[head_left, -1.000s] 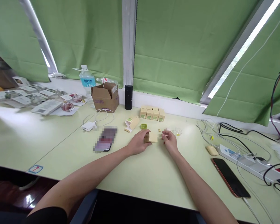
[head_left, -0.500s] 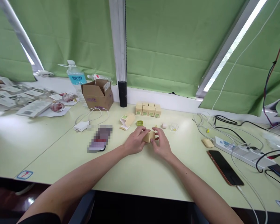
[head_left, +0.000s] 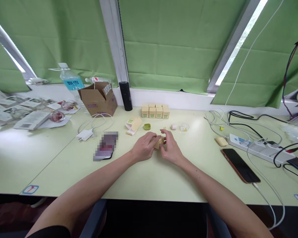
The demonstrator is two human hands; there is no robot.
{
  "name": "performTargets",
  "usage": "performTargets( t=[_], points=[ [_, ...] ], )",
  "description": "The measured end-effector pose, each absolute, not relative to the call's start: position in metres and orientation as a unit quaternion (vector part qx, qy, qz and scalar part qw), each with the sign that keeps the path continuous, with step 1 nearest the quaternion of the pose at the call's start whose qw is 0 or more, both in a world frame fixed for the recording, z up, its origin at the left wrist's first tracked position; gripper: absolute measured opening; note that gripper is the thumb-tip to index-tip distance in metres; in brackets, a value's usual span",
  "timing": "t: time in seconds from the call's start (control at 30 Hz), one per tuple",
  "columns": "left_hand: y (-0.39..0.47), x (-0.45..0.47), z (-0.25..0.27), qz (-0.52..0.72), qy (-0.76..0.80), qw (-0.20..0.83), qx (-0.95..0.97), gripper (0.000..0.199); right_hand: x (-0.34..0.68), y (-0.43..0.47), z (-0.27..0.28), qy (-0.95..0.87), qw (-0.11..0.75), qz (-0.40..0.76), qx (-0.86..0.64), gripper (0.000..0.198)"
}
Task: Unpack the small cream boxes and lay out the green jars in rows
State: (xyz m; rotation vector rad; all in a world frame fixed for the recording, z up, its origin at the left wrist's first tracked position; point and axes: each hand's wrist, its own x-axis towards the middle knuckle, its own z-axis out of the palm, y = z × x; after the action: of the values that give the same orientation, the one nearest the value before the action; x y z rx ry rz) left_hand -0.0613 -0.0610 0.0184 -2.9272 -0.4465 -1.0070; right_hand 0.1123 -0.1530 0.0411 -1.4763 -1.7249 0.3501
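Note:
A small kraft-coloured cardboard box (head_left: 159,142) is held between my two hands, just above the table or resting on it; I cannot tell which. My left hand (head_left: 145,146) grips its left side, the thumb and fingers closed on it. From the right, my right hand (head_left: 171,148) has its fingers bent round the other side. Just beyond the hands are a small olive-green tub (head_left: 147,126), a pale pink piece (head_left: 173,127) and a clear plastic tray (head_left: 184,127). An opened carton (head_left: 133,126) lies on its side to the left of the tub.
Several small closed boxes (head_left: 155,111) stand in a row near the wall. A phone (head_left: 106,145) lies left of my hands, another phone (head_left: 240,165) at the right beside a power strip (head_left: 260,148) with cables. A black cylinder (head_left: 125,96) stands beside a brown carton (head_left: 98,99).
The small box has been tilted and more of it is covered by my fingers. My hands have drawn slightly closer together. The camera view has shifted a little.

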Motion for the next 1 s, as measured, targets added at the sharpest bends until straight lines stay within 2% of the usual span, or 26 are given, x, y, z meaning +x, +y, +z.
performTargets(
  t=[0.2,0.6,1.0],
  points=[
    [-0.062,-0.061,0.020,-0.318,-0.142,-0.001,-0.937,0.054,0.111,-0.152,0.040,-0.661,0.413,0.162,-0.605,0.076],
    [-0.066,-0.059,0.020,-0.316,-0.178,-0.004,-0.932,0.055,0.111,-0.151,0.040,-0.619,0.448,0.190,-0.616,0.076],
    [-0.061,-0.061,0.022,-0.364,-0.220,-0.090,-0.901,0.059,0.143,-0.131,0.035,-0.506,0.568,0.193,-0.620,0.057]
  ],
)
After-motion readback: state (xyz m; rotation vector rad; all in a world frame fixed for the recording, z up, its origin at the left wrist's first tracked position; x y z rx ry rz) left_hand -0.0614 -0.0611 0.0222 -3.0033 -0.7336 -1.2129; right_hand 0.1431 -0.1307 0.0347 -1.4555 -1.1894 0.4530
